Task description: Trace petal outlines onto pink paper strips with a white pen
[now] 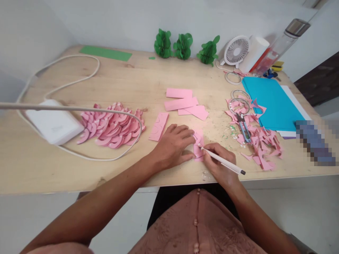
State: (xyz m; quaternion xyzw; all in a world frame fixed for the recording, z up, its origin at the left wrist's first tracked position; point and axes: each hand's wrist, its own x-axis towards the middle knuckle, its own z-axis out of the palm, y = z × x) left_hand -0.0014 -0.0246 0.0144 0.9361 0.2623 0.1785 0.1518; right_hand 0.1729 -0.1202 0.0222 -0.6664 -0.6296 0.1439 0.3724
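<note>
My right hand grips a white pen with a dark end, its tip against a small pink paper piece. Curved lines and what looks like a curved pink shape show on that piece. My left hand rests on the table with fingers spread, its fingertips at the left edge of the same paper. Just behind it lies a pink strip with curved outlines drawn on it. Farther back are several plain pink strips, overlapping one another.
A heap of curved pink cutouts and a white box with a cable are at left. Pink scraps, snips, tape rolls and blue sheets lie right. Green paper shapes and a fan stand behind.
</note>
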